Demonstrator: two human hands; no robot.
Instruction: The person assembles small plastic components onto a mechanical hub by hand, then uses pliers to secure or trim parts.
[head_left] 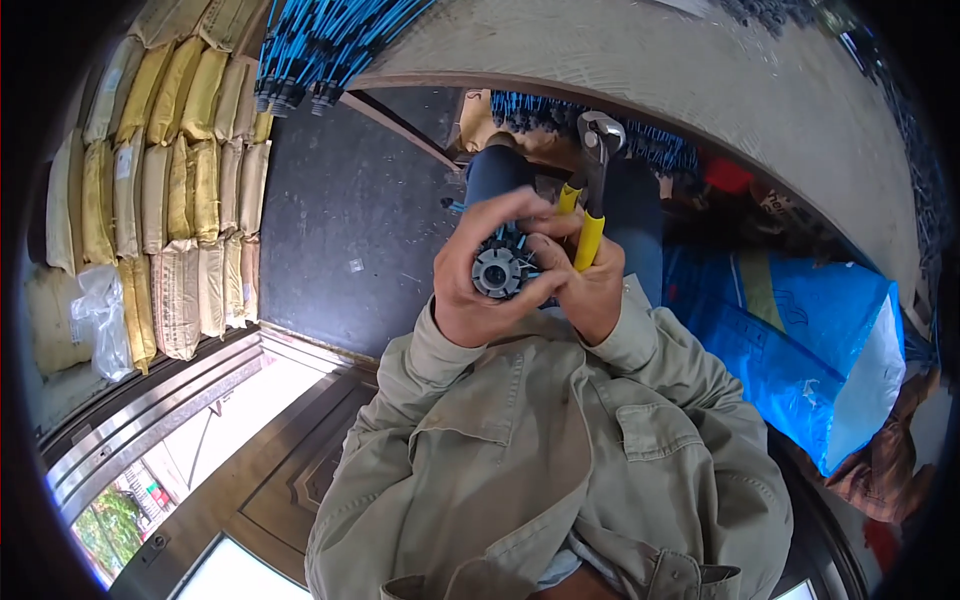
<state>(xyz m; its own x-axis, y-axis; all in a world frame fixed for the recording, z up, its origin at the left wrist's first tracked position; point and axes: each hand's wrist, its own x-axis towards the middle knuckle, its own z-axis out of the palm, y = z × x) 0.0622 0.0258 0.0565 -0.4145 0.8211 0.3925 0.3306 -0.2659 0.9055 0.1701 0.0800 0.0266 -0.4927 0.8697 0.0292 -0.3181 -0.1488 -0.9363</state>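
My left hand [458, 285] curls round a dark grey round part [497, 272] with a notched rim and a hole in its middle. Thin dark and blue pieces show behind its face, partly covered by my fingers. In my right hand [597, 295] are adjustable pliers [591, 232] with yellow handles, their metal jaws pointing up and away from me. The fingertips of that hand also reach to the right side of the round part. Both hands are close together above my lap, in front of my knees.
A table [520, 50] curves across the far side, with a bundle of blue thin rods with black ends [325, 45] at its left. Below it lie more such rods [660, 148]. Stacked paper packs [175, 190] stand left; a blue plastic sack [790, 340] lies right.
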